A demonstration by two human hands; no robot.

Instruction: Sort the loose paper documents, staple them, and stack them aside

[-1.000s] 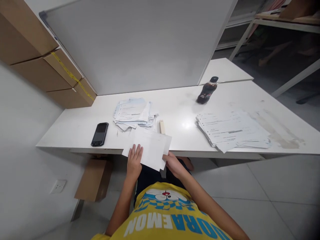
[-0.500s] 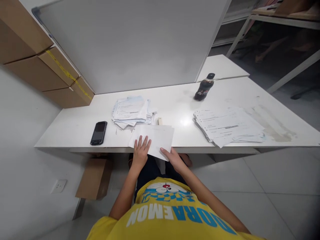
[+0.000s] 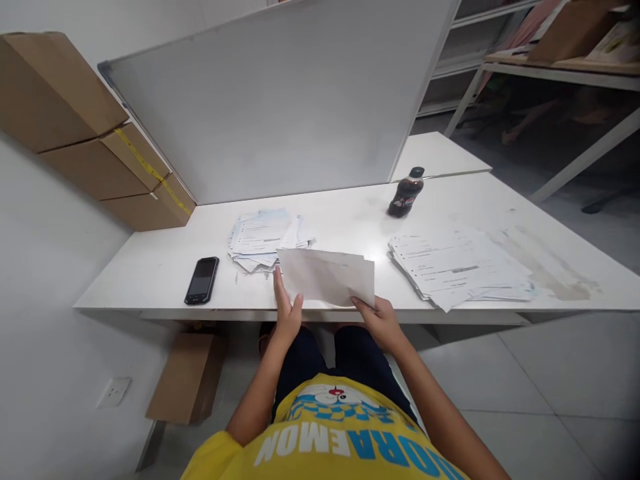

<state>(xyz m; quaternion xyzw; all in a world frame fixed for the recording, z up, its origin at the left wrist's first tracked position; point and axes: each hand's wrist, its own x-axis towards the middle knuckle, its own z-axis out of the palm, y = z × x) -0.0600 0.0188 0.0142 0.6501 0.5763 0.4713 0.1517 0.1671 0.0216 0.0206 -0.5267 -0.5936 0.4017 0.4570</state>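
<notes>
A few sheets of paper (image 3: 325, 277), looking blank on the side facing me, are raised just above the front edge of the table. My right hand (image 3: 379, 321) grips their lower right corner, thumb on the near face and fingers behind. At the left edge of the sheets is my left hand (image 3: 287, 312), open, with its fingers stretched up along that edge and its thumb apart. Behind the sheets, to the left, lies an untidy stack of printed papers (image 3: 259, 233). To the right of my right hand spreads another pile of printed papers (image 3: 450, 263).
A black phone (image 3: 202, 281) lies on the white table (image 3: 345, 207) at the left. A cola bottle (image 3: 406, 193) stands upright near the whiteboard (image 3: 280, 113). Cardboard boxes (image 3: 125, 167) are stacked at the left wall, and another box (image 3: 185, 377) sits below the table.
The sheets have been lifted, tilted upright and shifted right, hiding the small pale block behind them. My left hand has gone from lying flat on them to their left edge.
</notes>
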